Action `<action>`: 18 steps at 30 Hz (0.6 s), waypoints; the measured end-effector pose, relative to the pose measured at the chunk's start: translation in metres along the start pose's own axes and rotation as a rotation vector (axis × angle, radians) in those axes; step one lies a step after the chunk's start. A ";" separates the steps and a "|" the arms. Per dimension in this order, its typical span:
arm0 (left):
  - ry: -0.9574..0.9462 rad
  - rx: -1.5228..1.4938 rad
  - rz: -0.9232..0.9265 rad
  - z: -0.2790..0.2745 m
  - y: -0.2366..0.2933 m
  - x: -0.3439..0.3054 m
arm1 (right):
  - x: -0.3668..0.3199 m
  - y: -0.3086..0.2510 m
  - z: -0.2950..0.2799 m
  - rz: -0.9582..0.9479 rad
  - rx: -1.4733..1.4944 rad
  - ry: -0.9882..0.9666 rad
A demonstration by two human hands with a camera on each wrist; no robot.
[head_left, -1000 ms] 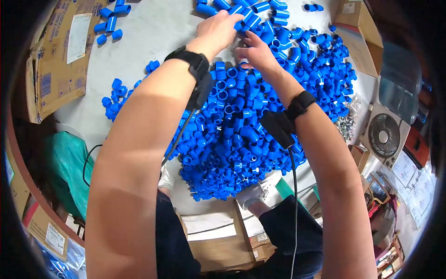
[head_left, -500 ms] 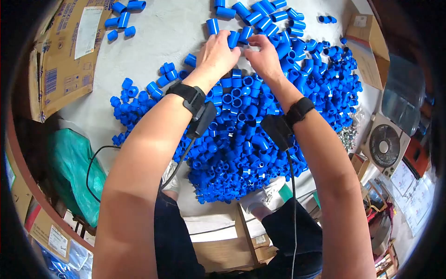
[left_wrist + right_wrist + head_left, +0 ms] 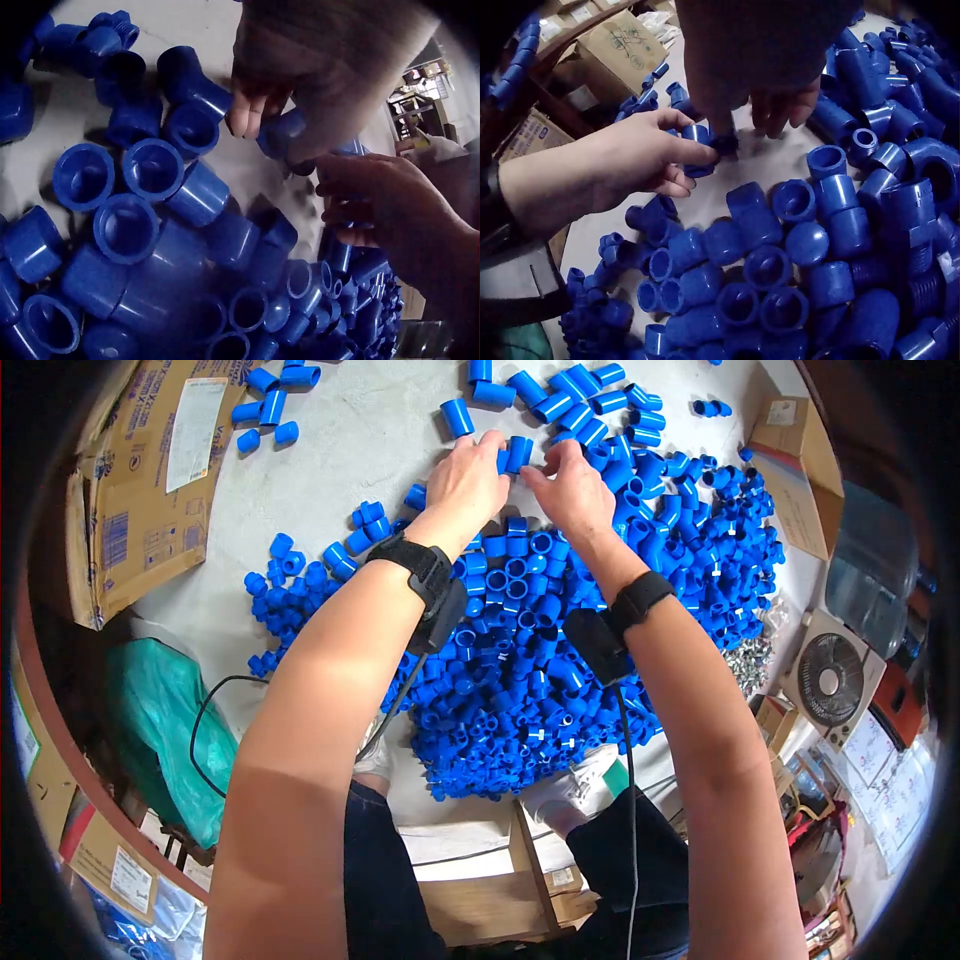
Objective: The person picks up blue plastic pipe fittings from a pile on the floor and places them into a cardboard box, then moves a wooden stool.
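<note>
Blue plastic pipe fittings lie in a wide pile [image 3: 520, 650] on the floor. In the head view my left hand [image 3: 465, 485] is over the pile's far edge; the right wrist view shows it pinching a short blue pipe coupling [image 3: 696, 136] between thumb and fingers. My right hand [image 3: 578, 495] is just to its right, fingers bent down and thumb toward the left hand. Another blue coupling [image 3: 519, 454] shows between the hands. A dark blue piece [image 3: 724, 144] is at the right fingertips; I cannot tell whether they grip it.
Larger couplings [image 3: 553, 406] lie spread beyond the hands, and a few more [image 3: 271, 406] at far left. Cardboard boxes stand left [image 3: 150, 490] and right [image 3: 795, 470]. A box fan [image 3: 832, 678] is at right, a green bag [image 3: 165, 730] at left. Cables trail from both wrist cameras.
The left hand has come back from the far couplings toward me, with a coupling in its fingers. The right hand has stayed close beside it. The head view has shifted slightly.
</note>
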State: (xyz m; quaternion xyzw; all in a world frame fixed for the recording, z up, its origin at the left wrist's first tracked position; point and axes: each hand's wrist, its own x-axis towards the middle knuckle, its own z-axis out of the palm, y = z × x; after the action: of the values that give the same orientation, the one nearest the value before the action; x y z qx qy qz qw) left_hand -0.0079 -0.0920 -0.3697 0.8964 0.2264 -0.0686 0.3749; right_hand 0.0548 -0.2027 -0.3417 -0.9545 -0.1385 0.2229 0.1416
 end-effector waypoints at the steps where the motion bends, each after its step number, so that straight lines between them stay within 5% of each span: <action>1: 0.002 0.012 0.003 0.000 0.000 0.000 | 0.002 0.002 0.004 -0.011 0.002 0.031; 7: -0.011 -0.008 -0.041 -0.004 0.000 -0.001 | 0.004 0.000 0.014 -0.273 -0.011 -0.008; 12: -0.012 -0.061 -0.068 -0.003 -0.004 -0.017 | -0.011 -0.004 0.019 -0.205 0.095 0.001; 18: 0.026 -0.184 0.269 -0.065 0.051 -0.055 | -0.071 -0.006 -0.054 -0.339 0.354 0.236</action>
State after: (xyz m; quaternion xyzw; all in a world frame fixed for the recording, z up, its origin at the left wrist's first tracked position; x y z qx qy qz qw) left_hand -0.0369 -0.0967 -0.2748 0.8813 0.1145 0.0151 0.4583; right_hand 0.0172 -0.2319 -0.2657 -0.8974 -0.2376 0.1040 0.3568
